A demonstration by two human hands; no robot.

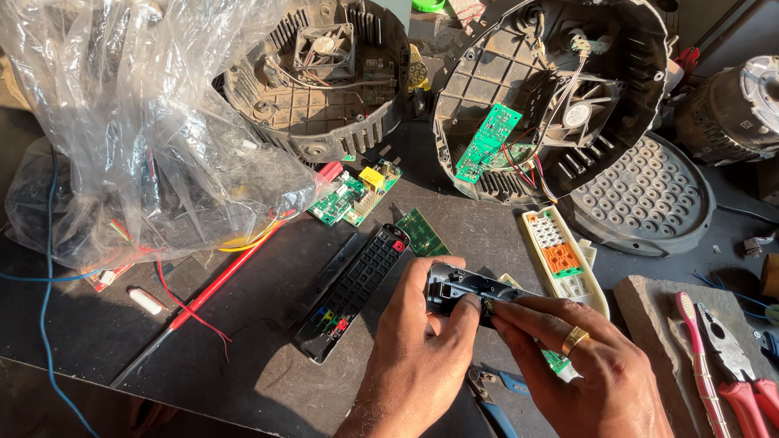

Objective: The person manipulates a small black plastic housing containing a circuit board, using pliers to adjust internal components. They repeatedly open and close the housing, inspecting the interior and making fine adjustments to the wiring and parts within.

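Both hands hold a small black remote-control housing (462, 285) above the dark worktable (260, 357). My left hand (418, 349) grips its near end with the thumb on top. My right hand (584, 365), wearing a gold ring, pinches the other end. Just left of the hands lies a black keypad mat (353, 290) with coloured buttons at its near end. A small green circuit board (422, 235) rests beyond it. To the right sits a cream remote shell (560, 259) with an orange button pad.
Two round dark appliance bases (324, 89) (552, 97) with fans and a green board stand at the back. A crumpled clear plastic bag (138, 122) fills the left. A red screwdriver (235, 268), loose wires, red-handled pliers (742, 381) and blue-handled pliers (495, 401) lie around.
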